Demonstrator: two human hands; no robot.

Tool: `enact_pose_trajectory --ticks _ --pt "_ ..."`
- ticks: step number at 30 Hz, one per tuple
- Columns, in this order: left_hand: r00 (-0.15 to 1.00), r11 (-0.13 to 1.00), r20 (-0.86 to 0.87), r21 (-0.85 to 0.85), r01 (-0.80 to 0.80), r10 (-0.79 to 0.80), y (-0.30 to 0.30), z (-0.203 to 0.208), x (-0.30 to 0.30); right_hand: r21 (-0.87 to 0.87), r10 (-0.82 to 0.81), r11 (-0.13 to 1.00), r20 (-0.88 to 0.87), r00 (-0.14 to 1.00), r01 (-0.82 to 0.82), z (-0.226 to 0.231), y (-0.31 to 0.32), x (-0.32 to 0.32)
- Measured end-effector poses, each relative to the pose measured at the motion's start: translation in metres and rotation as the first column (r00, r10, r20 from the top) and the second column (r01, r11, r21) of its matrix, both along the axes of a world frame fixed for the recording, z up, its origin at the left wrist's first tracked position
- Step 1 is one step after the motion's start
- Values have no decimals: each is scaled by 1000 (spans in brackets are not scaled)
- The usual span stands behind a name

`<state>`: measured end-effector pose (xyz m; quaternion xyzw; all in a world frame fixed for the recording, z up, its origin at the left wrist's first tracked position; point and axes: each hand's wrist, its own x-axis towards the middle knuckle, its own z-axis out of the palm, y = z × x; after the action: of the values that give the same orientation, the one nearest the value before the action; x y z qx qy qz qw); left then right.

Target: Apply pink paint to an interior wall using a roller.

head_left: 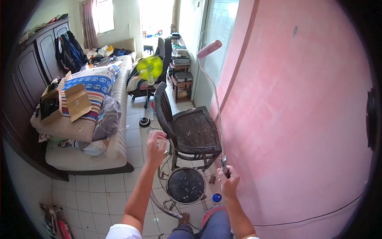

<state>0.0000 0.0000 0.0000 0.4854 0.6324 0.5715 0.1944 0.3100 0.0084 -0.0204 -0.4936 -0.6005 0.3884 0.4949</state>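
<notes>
My right hand is closed round the handle of a paint roller. Its long thin rod rises along the wall, and the pink-stained roller head is at the top, in front of a pale door. From here I cannot tell whether the head touches anything. My left hand is raised near a dark wooden chair, its fingers loosely bent and apart, holding nothing. Below the hands stands a round stool with a paint-spotted black seat. A pink-rimmed bucket is partly hidden by my leg.
The pink wall fills the right side, with a black cable low across it. A bed piled with bedding and open boxes stands left. A yellow-green fan is beyond the chair, and a blue lid lies near the bucket.
</notes>
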Motion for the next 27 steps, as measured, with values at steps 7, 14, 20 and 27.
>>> enact_pose_trajectory --ticks 7,14,20,27 --pt "899 942 -303 -8 -335 317 100 13 -80 -71 -24 997 -21 999 23 64 82 4" --pt "890 883 -277 -204 -423 362 180 8 -96 -52 48 998 65 997 -45 45 189 -24" --pt "974 975 48 -36 -221 222 199 -17 -110 -158 164 974 -2 986 -163 -12 309 -97" --pt "912 868 90 -358 -345 400 219 27 -104 -130 238 969 240 941 -212 34 397 -126"
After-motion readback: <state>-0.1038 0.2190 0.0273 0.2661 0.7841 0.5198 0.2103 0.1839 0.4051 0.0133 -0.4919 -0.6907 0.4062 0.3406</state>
